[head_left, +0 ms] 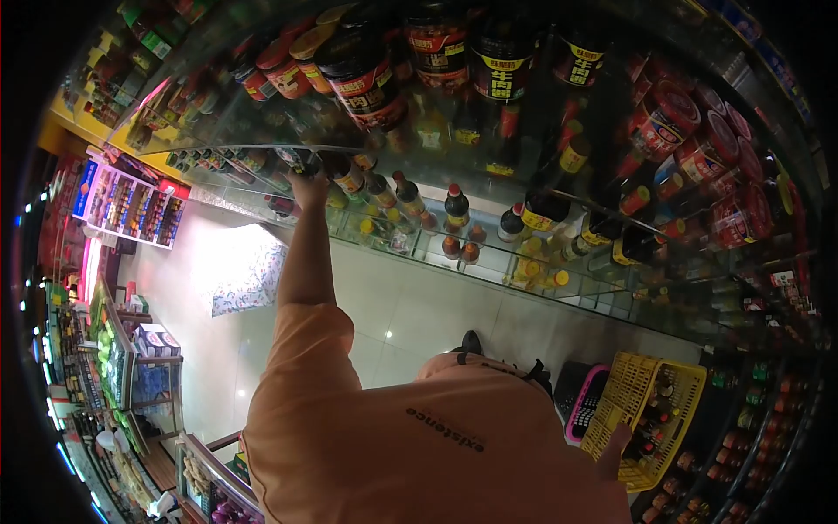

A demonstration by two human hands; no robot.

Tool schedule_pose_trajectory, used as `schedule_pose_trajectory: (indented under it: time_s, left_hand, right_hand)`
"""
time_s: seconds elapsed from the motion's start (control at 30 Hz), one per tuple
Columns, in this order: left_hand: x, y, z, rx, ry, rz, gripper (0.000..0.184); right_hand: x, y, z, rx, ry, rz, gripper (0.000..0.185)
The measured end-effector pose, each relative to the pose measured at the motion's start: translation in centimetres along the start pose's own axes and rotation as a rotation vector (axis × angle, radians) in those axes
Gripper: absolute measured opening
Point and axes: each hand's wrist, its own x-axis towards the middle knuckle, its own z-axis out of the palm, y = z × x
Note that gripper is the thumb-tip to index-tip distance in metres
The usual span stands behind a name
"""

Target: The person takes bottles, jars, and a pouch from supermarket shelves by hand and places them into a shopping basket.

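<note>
My left hand (308, 182) reaches out to the glass shelf at the upper left. Its fingers are closed round a dark bottle (299, 161), most of which is hidden by the hand and the shelf edge. Other sauce bottles (347, 178) stand just right of it. At the lower right, my right hand (618, 439) is closed on the near side of a yellow basket (627, 384). Its fingertips are hard to see. Several dark bottles with red caps (650, 428) lie inside the basket.
Large jars (504, 65) fill the upper glass shelf (436, 148), with red-lidded tubs (668, 118) at the right. Below are spaced bottles (456, 206). A pink-rimmed basket (587, 403) touches the yellow one. A display rack (135, 205) and produce stands (131, 367) are at the left.
</note>
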Motion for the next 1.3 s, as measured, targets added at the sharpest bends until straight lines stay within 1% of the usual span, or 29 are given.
schedule_pose_trajectory:
  time_s: [0.07,0.13,0.17,0.2,0.23,0.27,0.3,0.37,0.4,0.43,0.5,0.57,0.6,0.63,0.7,0.77,0.83,0.87,0.93,0.97,1.0,1.07,1.1,1.13,1.17,1.2,1.23,1.27,1.3]
  left_hand:
    - [-0.7,-0.5,-0.5,0.001,-0.002,-0.026,0.074]
    - [-1.4,-2.9,-0.3,-0.063,0.097,-0.115,0.072]
    - [-0.6,-7.6,1.3,-0.264,0.163,-0.053,0.069]
    - [-3.2,-3.7,-0.6,-0.342,0.157,-0.068,0.066]
    - [-7.4,0.7,-3.1,-0.420,0.147,-0.082,0.062]
    - [-9.9,0.7,-3.6,-0.369,0.199,-0.017,0.057]
    - [-12.3,0.6,-4.0,-0.317,0.250,0.048,0.052]
    - [-18.3,0.4,-4.7,-0.313,0.167,0.031,0.049]
    - [-21.2,-2.0,-4.2,-0.376,0.087,0.055,0.049]
    - [-24.5,-4.4,-3.8,-0.222,-0.003,0.081,0.050]
    - [-31.7,-6.7,-2.8,-0.143,-0.190,0.062,0.057]
    - [-38.1,-0.7,-3.9,-0.030,-0.458,-0.052,0.061]
    - [-40.9,-3.1,-2.1,-0.072,-0.588,-0.004,0.056]
    - [-43.5,-2.2,-1.1,-0.230,-0.725,-0.001,0.050]
    - [-47.7,6.1,-1.2,-0.152,-0.764,0.263,0.044]
    - [-50.6,12.6,-1.2,-0.117,-0.972,0.405,0.058]
    - [-53.7,18.8,-0.8,-0.138,-1.064,0.518,0.064]
    - [-54.9,21.0,-0.4,-0.135,-1.106,0.614,0.063]
    - [-57.2,24.5,0.4,-0.169,-1.162,0.756,0.064]
    - [-58.6,26.1,0.6,-0.207,-1.192,0.876,0.065]
    - [-59.8,27.9,0.4,-0.222,-1.236,0.904,0.065]
    - [-61.1,30.5,-0.2,-0.263,-1.327,0.870,0.066]
    - [-61.5,30.2,0.8,-0.414,-1.335,0.875,0.068]
    - [-62.9,29.0,1.3,-0.413,-1.295,0.697,0.081]
    - [-64.5,28.7,2.1,-0.506,-1.390,0.413,0.090]
    - [-66.0,28.4,2.7,-0.578,-1.464,0.114,0.099]
    - [-66.5,30.0,2.2,-0.770,-1.703,-0.267,0.105]
    - [-67.0,30.1,2.6,-0.858,-1.910,-0.433,0.091]
    - [-68.0,30.3,2.6,-0.902,-1.966,-0.524,0.082]
  right_hand:
    - [0.5,-0.1,-0.1,-0.284,0.022,-0.100,0.027]
    - [1.9,0.3,0.8,-0.239,0.062,-0.129,0.024]
    - [3.4,1.0,2.1,-0.196,0.102,-0.156,0.022]
    - [5.0,1.7,4.0,-0.189,0.101,-0.152,0.022]
    - [6.4,2.3,6.0,0.071,0.164,-0.211,0.023]
    - [6.9,2.8,7.3,0.332,0.227,-0.266,0.024]
    - [4.7,-0.1,5.3,0.339,0.222,-0.256,0.024]
    - [-3.3,-5.4,-2.4,0.642,0.059,-0.078,0.029]
    - [-1.2,-5.7,0.4,0.567,0.120,-0.156,0.029]
    - [0.0,-6.6,2.0,0.491,0.181,-0.233,0.030]
    - [-7.8,-10.9,-6.1,1.022,0.010,-0.363,0.038]
    - [-9.5,-13.9,-8.9,1.025,0.042,-0.509,0.037]
    - [-9.6,-14.8,-10.1,0.995,-0.009,-0.590,0.036]
    - [-9.6,-15.7,-11.3,0.966,-0.058,-0.668,0.036]
    - [-11.7,-17.7,-15.4,1.040,-0.119,-0.839,0.042]
    - [-15.5,-19.0,-21.1,1.111,-0.168,-0.930,0.045]
    - [-16.8,-19.6,-22.9,1.447,-0.251,-1.020,0.049]
    - [-16.5,-19.7,-23.2,1.469,-0.237,-0.998,0.049]
    - [-15.3,-19.4,-23.3,1.650,-0.189,-1.087,0.046]
    - [-15.4,-18.2,-24.4,1.684,-0.143,-0.996,0.043]
    - [-15.5,-16.6,-25.6,1.717,-0.096,-0.897,0.040]
    - [-13.9,-13.5,-26.8,1.745,-0.039,-0.862,0.038]
    - [-12.9,-12.0,-27.0,1.886,-0.173,-0.769,0.038]
    - [-12.1,-10.5,-27.2,2.023,-0.311,-0.682,0.038]
    - [-11.3,-9.0,-27.6,2.051,-0.285,-0.645,0.038]
    - [-10.8,-7.6,-28.1,2.171,-0.360,-0.657,0.038]
    - [-10.5,-6.2,-28.3,2.287,-0.439,-0.677,0.038]
    - [-10.2,-5.1,-28.6,2.309,-0.415,-0.657,0.038]
    - [-10.1,-4.2,-28.8,2.320,-0.459,-0.659,0.038]
